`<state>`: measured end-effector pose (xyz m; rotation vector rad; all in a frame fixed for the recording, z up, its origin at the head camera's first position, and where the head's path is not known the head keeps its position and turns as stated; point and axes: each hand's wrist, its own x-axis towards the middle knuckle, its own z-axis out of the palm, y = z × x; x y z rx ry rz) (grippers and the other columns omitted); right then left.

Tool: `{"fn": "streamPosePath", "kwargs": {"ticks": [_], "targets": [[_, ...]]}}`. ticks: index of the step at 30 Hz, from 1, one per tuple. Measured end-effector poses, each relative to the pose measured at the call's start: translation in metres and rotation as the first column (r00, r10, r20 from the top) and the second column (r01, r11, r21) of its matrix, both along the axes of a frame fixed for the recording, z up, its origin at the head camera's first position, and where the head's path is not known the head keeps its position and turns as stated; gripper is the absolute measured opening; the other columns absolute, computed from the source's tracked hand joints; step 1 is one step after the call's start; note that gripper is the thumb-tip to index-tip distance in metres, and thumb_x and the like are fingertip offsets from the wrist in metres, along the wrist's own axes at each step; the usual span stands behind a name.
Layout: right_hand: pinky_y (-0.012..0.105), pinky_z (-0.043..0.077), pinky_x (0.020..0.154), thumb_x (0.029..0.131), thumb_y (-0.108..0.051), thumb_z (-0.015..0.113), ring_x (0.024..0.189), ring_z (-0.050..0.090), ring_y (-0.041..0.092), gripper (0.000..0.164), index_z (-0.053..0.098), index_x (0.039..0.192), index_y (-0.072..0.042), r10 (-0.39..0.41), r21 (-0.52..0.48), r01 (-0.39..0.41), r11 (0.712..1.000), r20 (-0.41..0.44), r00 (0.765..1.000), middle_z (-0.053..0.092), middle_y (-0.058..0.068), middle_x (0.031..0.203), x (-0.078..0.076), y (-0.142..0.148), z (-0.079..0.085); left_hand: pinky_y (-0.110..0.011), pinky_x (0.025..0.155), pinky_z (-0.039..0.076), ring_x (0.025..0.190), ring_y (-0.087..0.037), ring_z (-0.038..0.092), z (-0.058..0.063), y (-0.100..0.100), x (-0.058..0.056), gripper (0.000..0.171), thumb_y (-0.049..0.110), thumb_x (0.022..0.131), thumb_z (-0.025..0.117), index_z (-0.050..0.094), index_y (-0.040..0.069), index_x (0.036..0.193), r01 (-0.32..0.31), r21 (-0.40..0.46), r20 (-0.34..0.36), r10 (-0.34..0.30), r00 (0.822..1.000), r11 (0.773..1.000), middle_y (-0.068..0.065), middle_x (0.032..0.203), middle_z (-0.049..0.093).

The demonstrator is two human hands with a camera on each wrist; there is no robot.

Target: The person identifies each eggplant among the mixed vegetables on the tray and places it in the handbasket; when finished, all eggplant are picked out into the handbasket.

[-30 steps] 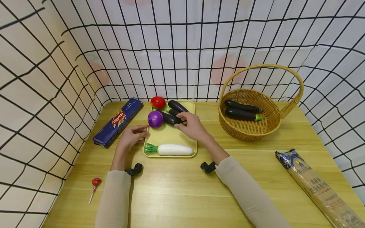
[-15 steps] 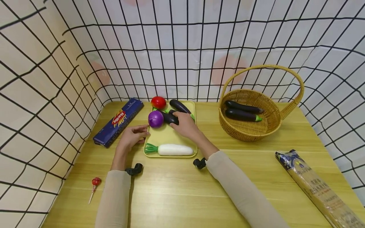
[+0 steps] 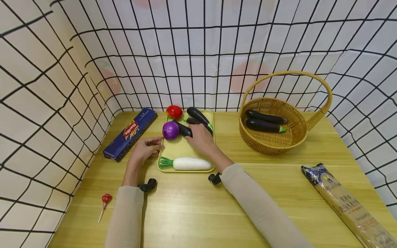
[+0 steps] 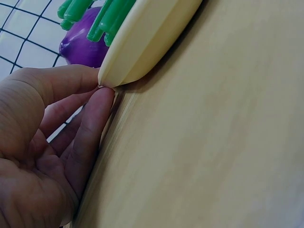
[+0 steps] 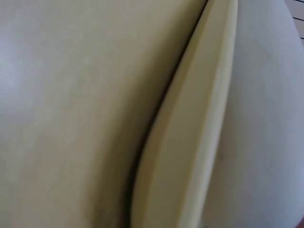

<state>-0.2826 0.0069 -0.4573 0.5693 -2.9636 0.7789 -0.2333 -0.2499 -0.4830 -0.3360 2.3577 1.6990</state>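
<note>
Nearest the wearer, a lollipop (image 3: 106, 198) lies on the surface (image 3: 180, 213) to the near left of the yellow tray (image 3: 178, 150), while a pasta packet (image 3: 345, 199) slants well off to the tray's near right. Along the tray's near edge, inside it, a white radish (image 3: 192, 164) lies crosswise, its green leaves to the left. At the tray's left side the left hand (image 3: 145, 150) pinches the rim, thumb and forefinger meeting there. The right hand (image 3: 201, 139) reaches in over the tray's right side.

The front eggplant (image 3: 184, 130) lies in the far half of the tray, its long axis running from far left to near right. Its dark, rounded end points at the right hand, clearly the nearer one; from that grip, the body stretches left and away. Thumb and fingers straddle this end, but the fingertips are hidden, so I cannot tell whether the grip has closed on it.

The purple onion (image 3: 170, 130) sits just left of it. Beyond, a slim eggplant (image 3: 193, 121), a back eggplant (image 3: 197, 114) and a red tomato (image 3: 174, 112) occupy the tray's far end. A spaghetti box (image 3: 130, 134) lies left of the tray; right of it stands a wicker basket (image 3: 265, 148) holding two eggplants (image 3: 265, 125).
</note>
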Motion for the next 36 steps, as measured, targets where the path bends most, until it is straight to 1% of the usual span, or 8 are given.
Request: {"fn": "streamPosePath", "kwargs": {"ticks": [6, 11, 16, 21, 24, 29, 34, 36], "targets": [[0.043, 0.052, 0.102, 0.098, -0.024, 0.072, 0.125, 0.059, 0.029, 0.046, 0.063, 0.139, -0.007, 0.005, -0.093, 0.0, 0.996, 0.05, 0.999, 0.068, 0.012, 0.134, 0.006, 0.007, 0.006, -0.026, 0.082, 0.063, 0.104, -0.015, 0.065, 0.001, -0.001, 0.0, 0.049, 0.02, 0.093, 0.079, 0.066, 0.02, 0.14, 0.001, -0.007, 0.004, -0.001, 1.0, 1.0, -0.01, 0.131, 0.066], [0.046, 0.049, 0.108, 0.098, -0.022, 0.07, 0.127, 0.057, 0.034, 0.045, 0.063, 0.14, -0.006, 0.034, -0.107, -0.033, 0.994, 0.012, 0.999, 0.066, 0.013, 0.136, 0.011, 0.02, 0.015, -0.027, 0.081, 0.063, 0.103, -0.016, 0.065, 0.003, 0.0, 0.0, 0.049, 0.019, 0.093, 0.078, 0.066, 0.02, 0.14, -0.003, -0.006, 0.009, 0.004, 1.0, 1.0, -0.01, 0.132, 0.065], [0.048, 0.049, 0.107, 0.1, -0.023, 0.068, 0.125, 0.056, 0.034, 0.047, 0.06, 0.143, -0.007, 0.037, -0.141, -0.033, 0.989, 0.025, 0.999, 0.064, 0.013, 0.139, 0.017, 0.036, 0.022, -0.027, 0.081, 0.063, 0.103, -0.015, 0.064, 0.003, 0.0, 0.0, 0.047, 0.017, 0.093, 0.078, 0.067, 0.019, 0.139, -0.002, -0.001, 0.009, 0.002, 1.0, 1.0, -0.01, 0.13, 0.065], [0.051, 0.046, 0.111, 0.1, -0.025, 0.068, 0.132, 0.054, 0.036, 0.049, 0.058, 0.146, -0.008, 0.004, -0.179, 0.005, 0.984, 0.05, 0.999, 0.062, 0.014, 0.143, 0.024, 0.055, 0.031, -0.026, 0.08, 0.063, 0.101, -0.014, 0.065, 0.002, 0.001, -0.001, 0.047, 0.017, 0.094, 0.078, 0.066, 0.018, 0.14, -0.004, 0.004, 0.01, 0.004, 1.0, 1.0, -0.009, 0.128, 0.066], [0.051, 0.049, 0.108, 0.1, -0.025, 0.069, 0.128, 0.057, 0.035, 0.05, 0.058, 0.146, -0.009, -0.016, -0.193, 0.026, 0.981, 0.053, 0.998, 0.062, 0.015, 0.142, 0.028, 0.066, 0.037, -0.026, 0.08, 0.063, 0.101, -0.014, 0.066, 0.0, 0.001, 0.0, 0.047, 0.017, 0.094, 0.078, 0.067, 0.018, 0.139, -0.006, 0.004, 0.013, 0.006, 1.0, 1.0, -0.009, 0.128, 0.066], [0.048, 0.055, 0.097, 0.1, -0.023, 0.068, 0.115, 0.062, 0.032, 0.05, 0.057, 0.146, -0.008, -0.027, -0.214, 0.032, 0.976, 0.026, 0.999, 0.064, 0.015, 0.138, 0.033, 0.09, 0.047, -0.026, 0.081, 0.063, 0.101, -0.013, 0.065, -0.002, 0.001, 0.0, 0.048, 0.018, 0.093, 0.078, 0.066, 0.018, 0.14, 0.001, 0.004, 0.009, -0.001, 1.0, 1.0, -0.008, 0.128, 0.066], [0.051, 0.052, 0.1, 0.101, -0.019, 0.066, 0.119, 0.06, 0.034, 0.047, 0.057, 0.146, -0.009, -0.026, -0.239, 0.022, 0.971, -0.012, 1.0, 0.063, 0.015, 0.14, 0.04, 0.119, 0.057, -0.024, 0.08, 0.063, 0.101, -0.011, 0.065, -0.001, 0.0, 0.0, 0.047, 0.018, 0.094, 0.078, 0.067, 0.019, 0.14, -0.002, -0.004, 0.003, 0.002, 1.0, 1.0, -0.007, 0.127, 0.066], [0.052, 0.052, 0.098, 0.1, -0.017, 0.067, 0.116, 0.059, 0.037, 0.047, 0.058, 0.146, -0.008, -0.036, -0.249, 0.027, 0.968, -0.034, 0.999, 0.063, 0.017, 0.139, 0.043, 0.132, 0.059, -0.024, 0.08, 0.063, 0.101, -0.011, 0.065, 0.0, 0.0, 0.0, 0.048, 0.018, 0.094, 0.078, 0.066, 0.019, 0.14, -0.004, -0.005, 0.001, 0.004, 1.0, 1.0, -0.008, 0.128, 0.066]]}}
